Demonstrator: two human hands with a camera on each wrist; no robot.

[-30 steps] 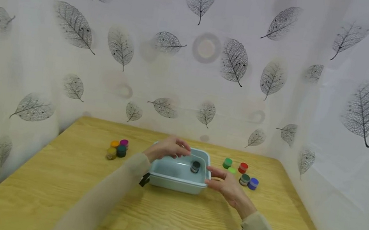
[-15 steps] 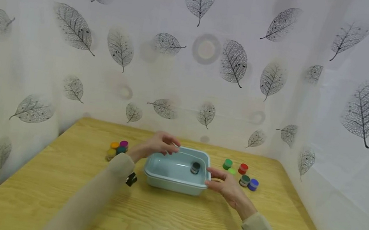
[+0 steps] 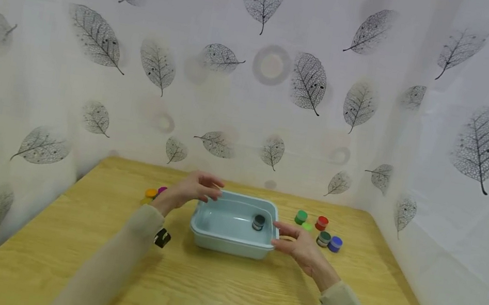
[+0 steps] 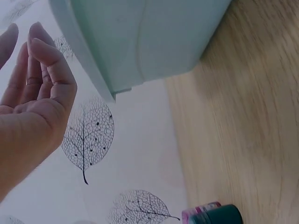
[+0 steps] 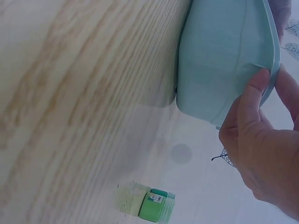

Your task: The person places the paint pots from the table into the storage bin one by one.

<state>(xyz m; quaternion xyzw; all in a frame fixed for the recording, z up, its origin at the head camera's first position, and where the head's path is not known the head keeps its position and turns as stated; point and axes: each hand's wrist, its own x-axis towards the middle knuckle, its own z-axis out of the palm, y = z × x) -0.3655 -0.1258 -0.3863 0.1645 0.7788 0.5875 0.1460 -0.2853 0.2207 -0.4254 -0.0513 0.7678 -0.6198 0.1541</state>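
Note:
A pale blue plastic tub (image 3: 231, 248) sits on the wooden table, and one dark-lidded paint jar (image 3: 258, 222) stands inside it towards the right. My right hand (image 3: 303, 249) holds the tub's right rim; in the right wrist view its fingers (image 5: 256, 91) lie on both sides of the rim. Just off the tub's back left corner hovers my left hand (image 3: 192, 191), fingers loosely bent and holding nothing. The left wrist view shows that hand (image 4: 42, 88) apart from the tub wall (image 4: 140, 46).
Right of the tub stand several paint jars: green (image 3: 301, 217), red (image 3: 321, 223), light green (image 3: 307, 227), dark green (image 3: 323, 239) and blue (image 3: 335, 244). At the left, orange (image 3: 151, 193) and purple (image 3: 162, 191) jars show partly behind my left hand. A leaf-print curtain (image 3: 241, 110) surrounds the table.
My left hand has moved left, from above the tub to beyond its left rim, and now covers part of the left jars. My right hand stays at the right rim.

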